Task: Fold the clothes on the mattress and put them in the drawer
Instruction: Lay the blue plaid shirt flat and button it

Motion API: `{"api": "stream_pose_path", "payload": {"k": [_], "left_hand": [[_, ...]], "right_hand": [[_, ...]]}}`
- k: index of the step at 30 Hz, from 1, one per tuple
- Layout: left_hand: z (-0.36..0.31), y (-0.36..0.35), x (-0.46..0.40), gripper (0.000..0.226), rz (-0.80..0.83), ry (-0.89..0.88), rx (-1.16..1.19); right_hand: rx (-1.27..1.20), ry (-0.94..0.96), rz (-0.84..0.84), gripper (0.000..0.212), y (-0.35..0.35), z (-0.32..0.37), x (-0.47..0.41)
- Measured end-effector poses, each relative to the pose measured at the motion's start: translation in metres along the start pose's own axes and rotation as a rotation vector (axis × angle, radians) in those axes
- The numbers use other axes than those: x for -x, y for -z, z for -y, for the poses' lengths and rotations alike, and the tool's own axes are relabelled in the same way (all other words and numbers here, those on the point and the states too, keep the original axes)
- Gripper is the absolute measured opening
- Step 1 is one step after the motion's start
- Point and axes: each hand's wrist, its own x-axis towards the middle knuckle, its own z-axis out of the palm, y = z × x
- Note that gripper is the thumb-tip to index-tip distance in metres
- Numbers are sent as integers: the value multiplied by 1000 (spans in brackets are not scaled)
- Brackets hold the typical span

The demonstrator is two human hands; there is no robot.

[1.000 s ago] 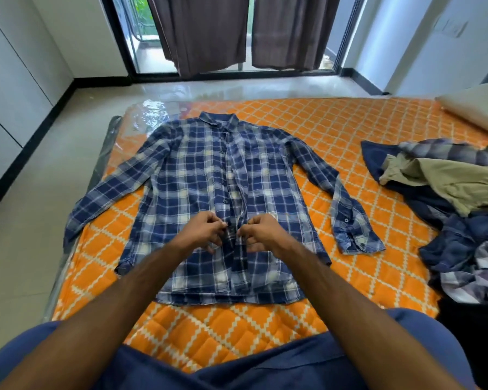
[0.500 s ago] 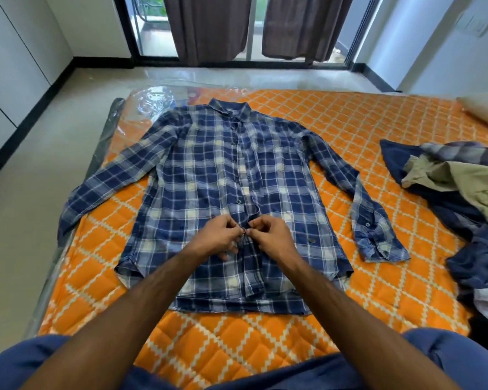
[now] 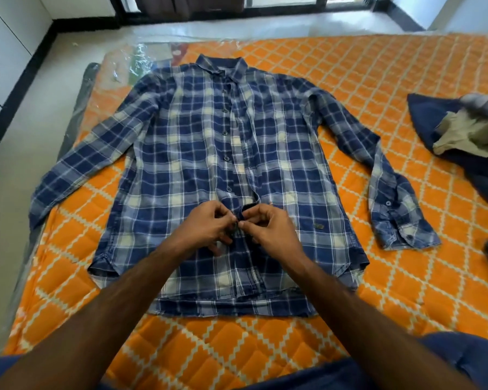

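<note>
A blue and white plaid shirt (image 3: 181, 153) lies flat and face up on the orange quilted mattress (image 3: 406, 277), collar away from me and both sleeves spread out. At the lower part of the shirt's button strip my left hand (image 3: 206, 229) and my right hand (image 3: 268, 229) meet, fingertips almost touching. Each hand pinches one edge of the strip between thumb and fingers, around a button. The strip above them lies partly apart, showing several dark buttons.
A heap of other clothes (image 3: 468, 130), dark blue and khaki, lies at the mattress's right edge. Pale floor (image 3: 17, 192) runs along the left, with white cabinet fronts (image 3: 0, 52) beyond. Clear plastic wrap (image 3: 124, 68) covers the mattress's far left corner.
The view has dipped down and closer to the shirt. My hands stay at the same spot on the button strip, fingers now drawn tighter together.
</note>
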Motion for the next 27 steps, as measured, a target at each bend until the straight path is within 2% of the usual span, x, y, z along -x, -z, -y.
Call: {"api": "stream_pose_path", "payload": {"k": [3, 5, 8, 14, 17, 20, 27], "left_hand": [[0, 2, -1, 16, 45, 19, 23], [0, 5, -2, 17, 76, 29, 57], [-1, 7, 0, 18, 86, 23, 71], [-3, 6, 4, 15, 28, -6, 87], [-7, 9, 6, 21, 22, -11, 91], [-11, 8, 7, 18, -8, -52, -19], [-10, 6, 6, 4, -144, -133, -178]], "right_hand": [[-8, 1, 0, 13, -1, -3, 1], [-92, -6, 6, 8, -1, -1, 2], [-236, -55, 16, 14, 2, 3, 2], [-151, -66, -19, 10, -3, 3, 0], [-135, -73, -28, 13, -5, 3, -1], [-97, -68, -29, 20, -8, 1, -1], [-59, -49, -8, 14, -9, 4, -1]]}}
